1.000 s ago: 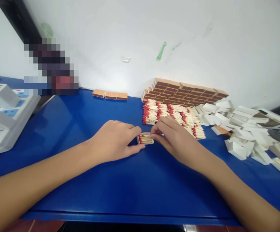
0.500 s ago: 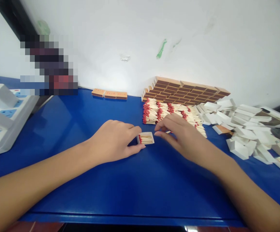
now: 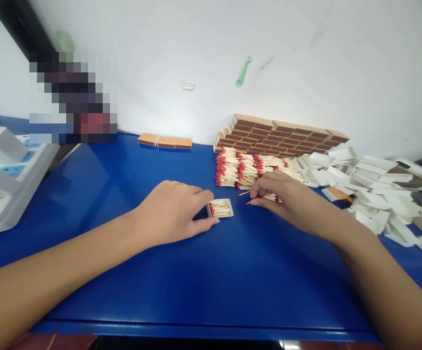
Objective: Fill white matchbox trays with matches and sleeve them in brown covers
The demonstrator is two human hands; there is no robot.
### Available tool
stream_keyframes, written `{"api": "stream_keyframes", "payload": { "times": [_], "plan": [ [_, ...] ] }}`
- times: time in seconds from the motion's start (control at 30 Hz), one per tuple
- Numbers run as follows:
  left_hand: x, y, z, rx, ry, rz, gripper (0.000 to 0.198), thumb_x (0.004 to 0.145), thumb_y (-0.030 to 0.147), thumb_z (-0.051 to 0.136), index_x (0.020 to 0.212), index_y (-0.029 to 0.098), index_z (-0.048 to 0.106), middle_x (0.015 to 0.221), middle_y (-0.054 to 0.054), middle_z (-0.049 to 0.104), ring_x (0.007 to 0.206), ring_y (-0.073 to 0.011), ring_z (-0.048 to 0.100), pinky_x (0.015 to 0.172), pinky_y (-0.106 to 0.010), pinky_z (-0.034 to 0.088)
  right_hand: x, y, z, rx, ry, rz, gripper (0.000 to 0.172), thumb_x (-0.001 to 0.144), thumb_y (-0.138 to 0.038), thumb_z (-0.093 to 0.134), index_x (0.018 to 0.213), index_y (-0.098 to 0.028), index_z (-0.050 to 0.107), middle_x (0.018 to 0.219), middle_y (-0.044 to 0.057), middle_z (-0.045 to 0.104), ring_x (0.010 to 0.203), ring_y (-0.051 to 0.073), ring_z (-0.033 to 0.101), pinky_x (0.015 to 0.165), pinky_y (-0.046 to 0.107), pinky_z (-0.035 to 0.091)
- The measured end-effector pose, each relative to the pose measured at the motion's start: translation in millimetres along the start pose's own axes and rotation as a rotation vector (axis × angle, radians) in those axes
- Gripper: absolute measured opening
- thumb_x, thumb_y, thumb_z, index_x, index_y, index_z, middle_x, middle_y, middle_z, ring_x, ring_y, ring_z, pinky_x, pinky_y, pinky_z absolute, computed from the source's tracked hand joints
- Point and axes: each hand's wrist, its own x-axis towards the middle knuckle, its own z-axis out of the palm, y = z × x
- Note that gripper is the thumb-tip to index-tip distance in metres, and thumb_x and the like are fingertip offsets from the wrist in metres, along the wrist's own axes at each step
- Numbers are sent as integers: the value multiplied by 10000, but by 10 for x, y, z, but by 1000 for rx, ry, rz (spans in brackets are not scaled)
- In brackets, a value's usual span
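My left hand point(image 3: 176, 211) lies on the table, thumb and index finger closed around the left end of a small white matchbox tray point(image 3: 232, 209). Inside the tray lie several matches point(image 3: 220, 210), red heads to the left. To the right, my right hand point(image 3: 280, 194) is at the near edge of a big pile of matches point(image 3: 226, 170), its thumb and fingertips pinched on a match point(image 3: 249, 202) whose red head sticks out to the left. Another loose match point(image 3: 243, 193) lies just beyond the fingertips. The palm hides part of the pile.
Brown matchboxes point(image 3: 280, 133) are stacked against the wall behind the pile. Three more matchboxes point(image 3: 165, 141) lie to their left. Many white trays point(image 3: 375, 194) are heaped at the right. A white power strip point(image 3: 14, 189) stands on the blue table point(image 3: 196, 282) at the left.
My right hand has moved right, from beside the tray to the near edge of the match pile, and its fingers have closed on a match. My left hand and the tray stay put.
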Motion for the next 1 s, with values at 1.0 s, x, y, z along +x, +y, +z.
{"api": "stream_keyframes", "payload": {
  "times": [1.0],
  "plan": [
    [5,21,-8,-14,-35,2,356,1041,541,589,1116,222,729,909,1,770,791,-222,726,604,-329,304,96,-537,125,26,90,-83,107,1097,-268,558,1007,-223,593,1018,83,638,975,253,582,829,384,490]
  ]
}}
